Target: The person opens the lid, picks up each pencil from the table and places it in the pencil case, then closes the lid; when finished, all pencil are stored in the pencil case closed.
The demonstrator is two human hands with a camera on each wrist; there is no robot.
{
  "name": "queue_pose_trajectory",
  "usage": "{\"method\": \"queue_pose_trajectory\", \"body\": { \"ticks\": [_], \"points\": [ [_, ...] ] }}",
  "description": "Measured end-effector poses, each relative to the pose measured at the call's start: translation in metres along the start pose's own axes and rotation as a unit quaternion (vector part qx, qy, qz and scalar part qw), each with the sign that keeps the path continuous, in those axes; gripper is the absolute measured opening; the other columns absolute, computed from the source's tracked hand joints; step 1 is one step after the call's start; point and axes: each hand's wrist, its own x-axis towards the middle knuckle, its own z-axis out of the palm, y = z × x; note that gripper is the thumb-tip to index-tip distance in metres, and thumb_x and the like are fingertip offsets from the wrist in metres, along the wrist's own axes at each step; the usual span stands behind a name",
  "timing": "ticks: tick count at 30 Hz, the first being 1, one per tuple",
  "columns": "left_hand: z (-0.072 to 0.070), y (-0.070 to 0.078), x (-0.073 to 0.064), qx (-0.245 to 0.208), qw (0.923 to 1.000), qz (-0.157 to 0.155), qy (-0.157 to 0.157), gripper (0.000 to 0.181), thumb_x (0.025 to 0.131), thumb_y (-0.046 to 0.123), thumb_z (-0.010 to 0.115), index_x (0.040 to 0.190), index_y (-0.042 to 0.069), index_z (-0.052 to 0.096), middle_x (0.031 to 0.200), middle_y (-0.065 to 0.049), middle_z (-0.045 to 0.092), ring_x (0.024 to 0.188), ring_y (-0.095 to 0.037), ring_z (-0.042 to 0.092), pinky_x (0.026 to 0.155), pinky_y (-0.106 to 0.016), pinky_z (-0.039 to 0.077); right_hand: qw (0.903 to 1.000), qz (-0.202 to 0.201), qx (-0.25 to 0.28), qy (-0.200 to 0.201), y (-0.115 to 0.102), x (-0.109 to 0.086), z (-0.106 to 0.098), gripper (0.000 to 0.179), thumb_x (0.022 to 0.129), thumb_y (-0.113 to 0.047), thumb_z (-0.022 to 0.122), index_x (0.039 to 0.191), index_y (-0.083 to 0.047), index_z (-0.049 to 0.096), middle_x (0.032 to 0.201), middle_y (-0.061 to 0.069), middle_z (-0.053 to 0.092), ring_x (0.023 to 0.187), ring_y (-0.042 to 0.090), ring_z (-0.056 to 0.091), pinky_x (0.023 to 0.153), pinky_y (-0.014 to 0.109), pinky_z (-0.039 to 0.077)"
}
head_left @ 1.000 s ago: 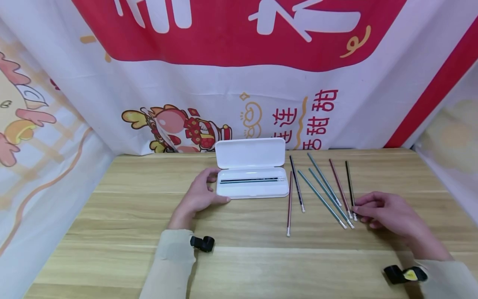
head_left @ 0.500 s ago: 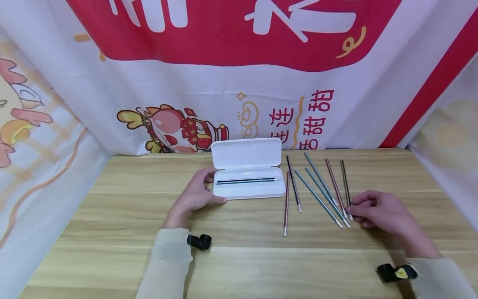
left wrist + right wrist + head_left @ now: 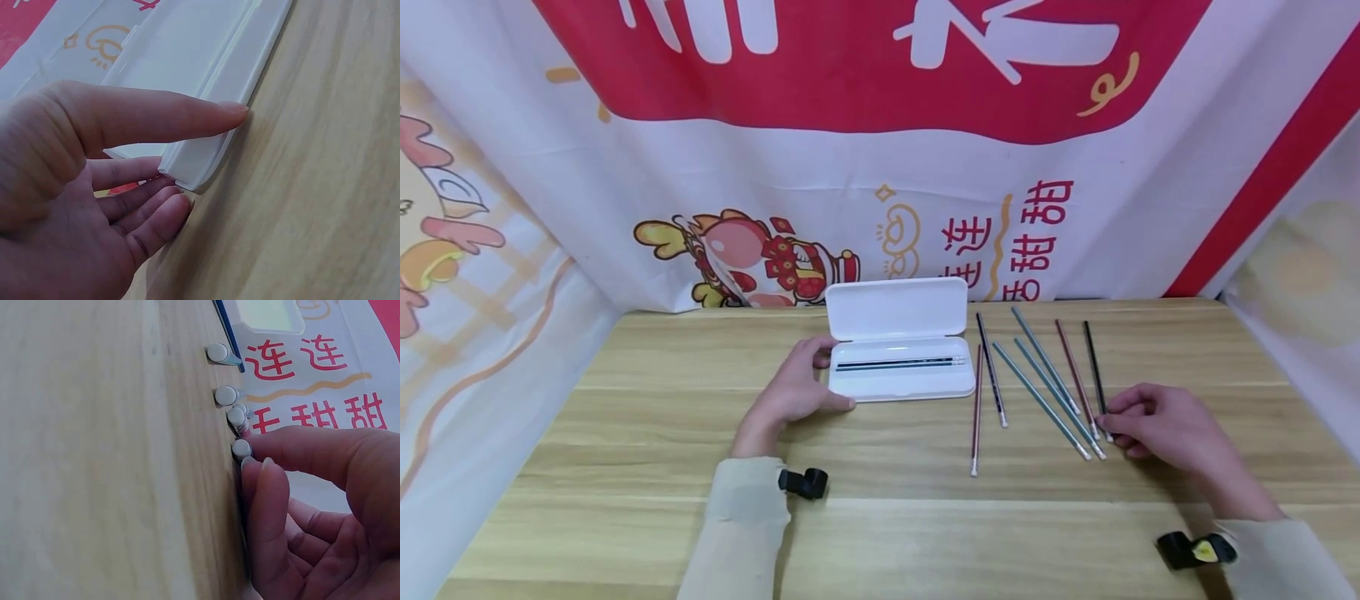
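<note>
seemingly picking-up step: right grip (image 3: 1172, 425) pinches black pencil (image 3: 1093, 362) near white-tipped end, rightmost on surface (image 3: 925, 542); left grip (image 3: 797, 387) holds left end of white case (image 3: 902, 387), lid raised, two pencils (image 3: 895, 362) inside; next move likely calls for lifting clear of red pencil (image 3: 1077, 379), turning lengthwise to case

"Pencil case (image 3: 898, 387)?"
"On the table (image 3: 925, 537), mid-width, near the back edge. Lid (image 3: 897, 310) up along its rear, cloth (image 3: 835, 162) behind."
"Inside?"
"Two pencils (image 3: 891, 365), lengthwise, one before the other."
"Loose pencils (image 3: 1041, 401)?"
"Seven, right of case, eraser ends toward front edge. Leftmost one (image 3: 976, 417) just beside case, reaching nearest the front edge."
"Hands?"
"Left hand (image 3: 795, 388) round case's left end, thumb at front left corner. Right hand (image 3: 1168, 427) right of rightmost pencil (image 3: 1096, 371), fingertips at its eraser end."
</note>
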Motion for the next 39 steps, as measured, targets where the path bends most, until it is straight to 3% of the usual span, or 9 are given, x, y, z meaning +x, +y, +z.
{"method": "queue_pose_trajectory", "body": {
  "ticks": [11, 19, 25, 34, 39],
  "points": [
    [0.002, -0.003, -0.002, 0.002, 0.9999, 0.002, 0.011, 0.096, 0.076, 0.01, 0.097, 0.158, 0.015, 0.047, 0.157, -0.012, 0.049, 0.142, -0.034, 0.046, 0.123, -0.057, 0.039, 0.9997, 0.012, -0.021, 0.005, -0.005, -0.001, 0.001, 0.04, 0.1, -0.026, 0.076, 0.122, 0.006, 0.064, 0.098, 0.012, 0.072, 0.083, 0.019, 0.069, 0.069, 0.031, 0.064],
    [0.004, -0.004, -0.003, -0.032, 0.9994, -0.001, 0.011, 0.094, 0.076, 0.012, 0.098, 0.156, 0.016, 0.049, 0.154, -0.012, 0.051, 0.141, -0.034, 0.044, 0.125, -0.057, 0.035, 0.9994, 0.004, -0.034, 0.008, -0.002, -0.001, 0.001, 0.041, 0.099, -0.03, 0.074, 0.121, 0.005, 0.067, 0.101, 0.013, 0.072, 0.083, 0.018, 0.069, 0.069, 0.03, 0.063],
    [0.004, -0.006, -0.002, -0.041, 0.999, 0.007, 0.014, 0.092, 0.076, 0.012, 0.098, 0.156, 0.016, 0.051, 0.152, -0.012, 0.054, 0.137, -0.034, 0.049, 0.12, -0.055, 0.04, 1.0, 0.002, -0.005, 0.008, 0.002, 0.0, -0.001, 0.044, 0.102, -0.03, 0.07, 0.126, 0.006, 0.065, 0.102, 0.012, 0.073, 0.085, 0.019, 0.069, 0.07, 0.03, 0.064],
    [0.003, -0.009, -0.003, -0.059, 0.9982, 0.008, 0.009, 0.095, 0.077, 0.01, 0.098, 0.158, 0.017, 0.049, 0.148, -0.013, 0.057, 0.114, -0.03, 0.062, 0.098, -0.039, 0.055, 0.9987, -0.016, 0.048, 0.0, 0.009, 0.001, -0.005, 0.049, 0.11, -0.032, 0.06, 0.138, 0.007, 0.057, 0.101, 0.009, 0.074, 0.082, 0.017, 0.07, 0.072, 0.03, 0.064],
    [0.002, -0.013, -0.003, -0.064, 0.9978, 0.017, 0.003, 0.095, 0.076, 0.009, 0.098, 0.158, 0.019, 0.05, 0.149, -0.013, 0.057, 0.112, -0.03, 0.064, 0.099, -0.041, 0.055, 0.9968, -0.033, 0.073, 0.003, 0.007, -0.003, -0.006, 0.049, 0.11, -0.034, 0.06, 0.14, 0.005, 0.056, 0.103, 0.006, 0.074, 0.086, 0.013, 0.07, 0.074, 0.031, 0.064]
  ]
}}
